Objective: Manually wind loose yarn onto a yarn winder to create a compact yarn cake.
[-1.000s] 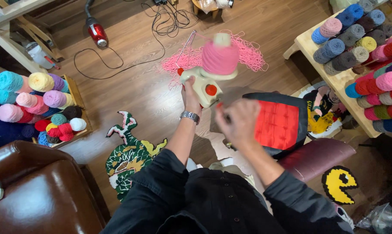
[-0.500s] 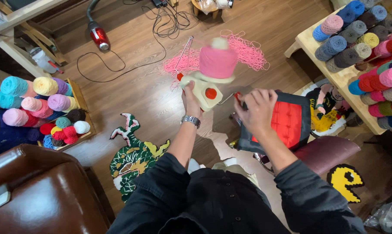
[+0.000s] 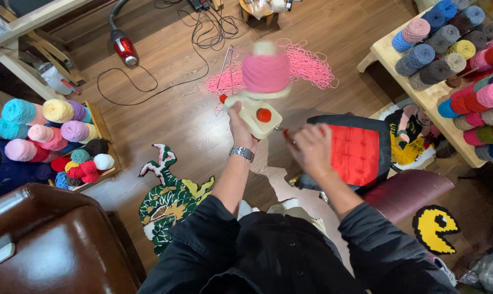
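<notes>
My left hand [image 3: 241, 121]: it wraps around the bottom of the cream yarn winder [image 3: 254, 111] and holds it up in the air over the wood floor [image 3: 170, 117]. My grip is closed tight on it.
My right hand [image 3: 310, 146]: it is just beside the winder, at the small crank on its side. It looks blurry, so I cannot tell if my fingers are spread or pinching.
Pink yarn ball [image 3: 266, 71]: it sits on top of the winder, fat and round. Its long way runs up from the winder and leans a bit away from me.
Loose pink yarn [image 3: 306, 65]: a messy pile on the floor, past the ball.
Red cushion [image 3: 355, 154]: near my right hand, lower down.
Dragon rug [image 3: 173, 198]: on the floor by my left arm.
Yarn box [image 3: 56, 139]: far to my left, full of colored balls.
</notes>
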